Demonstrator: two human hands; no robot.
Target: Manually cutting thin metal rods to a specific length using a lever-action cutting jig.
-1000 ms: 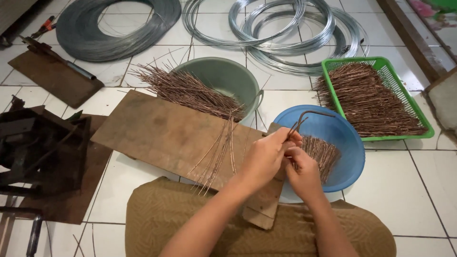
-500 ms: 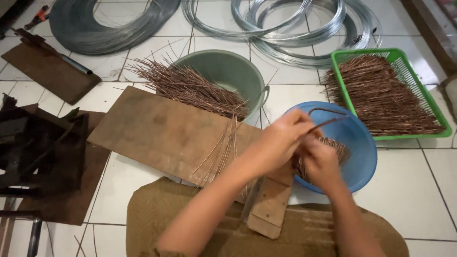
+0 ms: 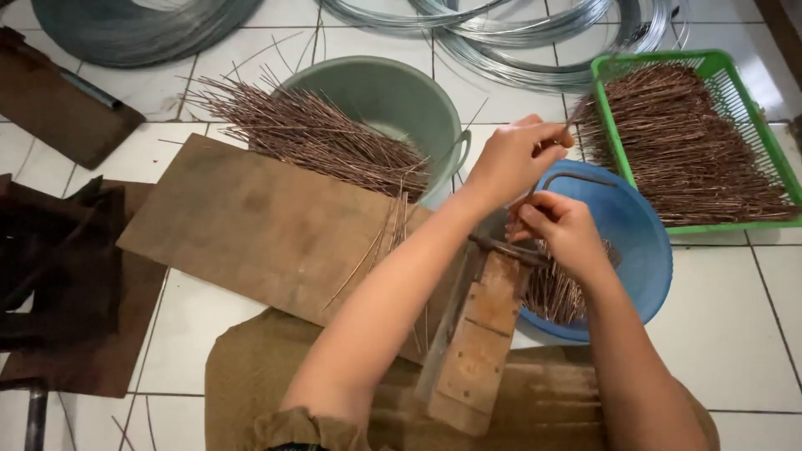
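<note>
While the left hand (image 3: 511, 163) is closed in a loose fist above the blue basin (image 3: 639, 242), its thumb and fingers pinch the upper end of a thin rusty-brown wire (image 3: 576, 179). This wire is bent — it goes up from the hands, then turns in a rounded corner and runs flat over the basin. The right hand (image 3: 564, 230) is just below, fingers curled and pressed together around the lower part of the same wire, close to a small wooden jig (image 3: 480, 342) with a metal bar on top. Whether the wire touches the bar, I cannot tell.

Inside the blue basin lies a heap of short brown wire pieces (image 3: 555, 292). A green plastic basket (image 3: 735, 100) to the right is full of similar straight brown wires. Beside the grey-green basin (image 3: 401, 100), a bundle of long straight wires (image 3: 309, 138) rests on a brown board (image 3: 251, 225). Coils of shiny galvanised wire (image 3: 518, 33) lie on the white tiled floor (image 3: 752, 317) — well apart from the hands
</note>
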